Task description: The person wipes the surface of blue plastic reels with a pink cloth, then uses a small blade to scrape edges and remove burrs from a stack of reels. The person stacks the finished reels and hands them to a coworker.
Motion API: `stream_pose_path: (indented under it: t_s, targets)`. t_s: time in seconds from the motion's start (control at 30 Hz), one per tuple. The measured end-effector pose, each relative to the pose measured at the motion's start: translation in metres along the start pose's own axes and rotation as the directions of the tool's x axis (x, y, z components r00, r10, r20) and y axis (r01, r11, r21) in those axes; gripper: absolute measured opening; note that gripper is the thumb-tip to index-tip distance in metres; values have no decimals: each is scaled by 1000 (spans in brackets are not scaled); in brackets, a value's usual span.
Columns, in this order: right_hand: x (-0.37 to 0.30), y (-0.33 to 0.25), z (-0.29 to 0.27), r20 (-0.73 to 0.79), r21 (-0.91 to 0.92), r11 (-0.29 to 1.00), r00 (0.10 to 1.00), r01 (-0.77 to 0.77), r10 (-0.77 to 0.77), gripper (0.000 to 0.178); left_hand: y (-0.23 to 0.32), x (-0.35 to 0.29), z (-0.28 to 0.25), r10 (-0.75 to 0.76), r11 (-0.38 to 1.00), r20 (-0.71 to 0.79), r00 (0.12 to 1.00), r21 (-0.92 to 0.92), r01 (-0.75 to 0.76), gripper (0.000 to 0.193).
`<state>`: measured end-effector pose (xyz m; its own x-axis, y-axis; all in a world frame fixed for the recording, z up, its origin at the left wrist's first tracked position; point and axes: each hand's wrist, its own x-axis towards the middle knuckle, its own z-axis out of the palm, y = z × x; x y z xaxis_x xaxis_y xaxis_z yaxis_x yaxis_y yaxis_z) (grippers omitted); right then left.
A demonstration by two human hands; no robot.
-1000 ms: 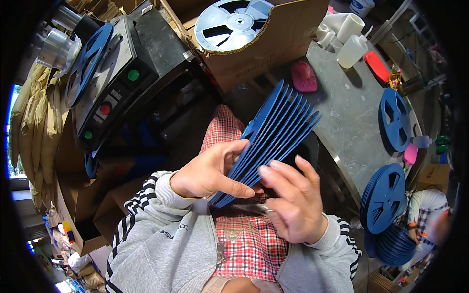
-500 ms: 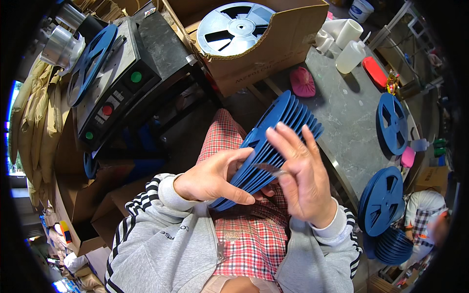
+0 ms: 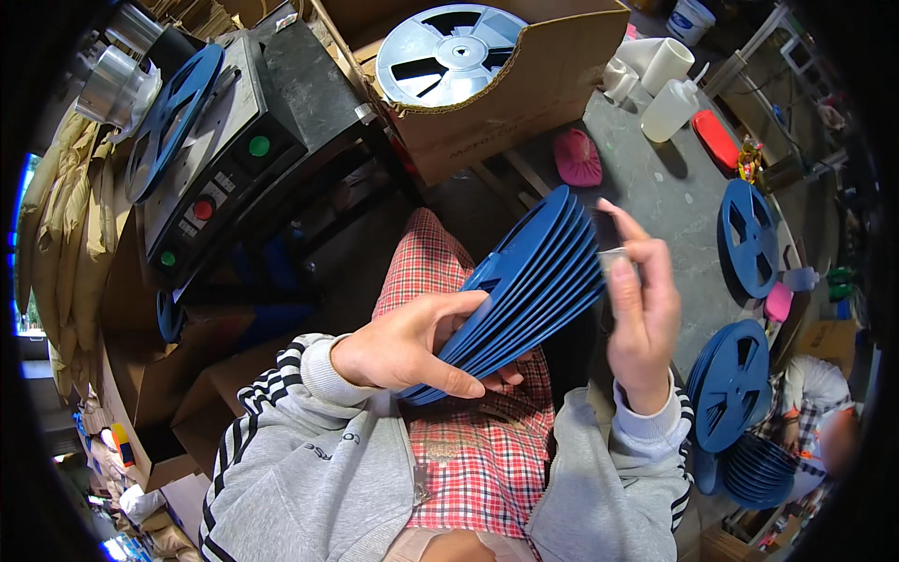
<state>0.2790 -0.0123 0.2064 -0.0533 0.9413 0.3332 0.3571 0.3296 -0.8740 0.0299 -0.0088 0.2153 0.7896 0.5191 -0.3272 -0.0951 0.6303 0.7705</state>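
Note:
A fanned stack of blue plastic reels (image 3: 529,281) is tilted over my lap, its thin discs spread apart at the upper right. My left hand (image 3: 403,345) grips the lower left end, thumb across the edges and fingertips showing underneath. Just off the right rims of the discs, my right hand (image 3: 644,314) is closed, pinching a small, thin metal blade (image 3: 613,254) between thumb and fingers. Part of this blade is hidden by the fingers. Whether it touches the reels I cannot tell.
More blue reels (image 3: 733,384) stand at the right, one (image 3: 749,239) on the grey table (image 3: 646,220). A squeeze bottle (image 3: 670,110) and pink bundle (image 3: 577,157) are farther back. Ahead is a carton (image 3: 515,117) holding a pale reel; a machine (image 3: 225,159) stands left. Another person sits far right.
My right hand has swung right and slightly down with the blade, from over the discs to beyond their rims. My left hand and the reels have barely shifted.

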Motion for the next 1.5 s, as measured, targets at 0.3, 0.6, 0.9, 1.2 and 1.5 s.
stream_pose_path:
  t_s: [0.3,0.6,0.9,1.2,1.5]
  targets:
    - [-24,-22,11,86,194,969,986,-154,140,23,2,2,0,-2,1000,-63,998,-25,1,77]
    - [-24,-21,18,66,194,972,990,-135,125,20,0,2,-1,7,1000,-59,998,-23,-8,74]
    - [-27,-20,21,30,173,984,999,-43,39,23,-2,1,-2,13,1000,-55,998,8,-13,73]
    - [-30,-33,19,192,143,990,981,-8,-20,30,-2,2,-6,37,996,-15,999,79,-36,64]
    - [-45,-16,45,-33,-127,825,828,551,-559,14,-2,5,2,113,981,-285,952,183,-62,66]
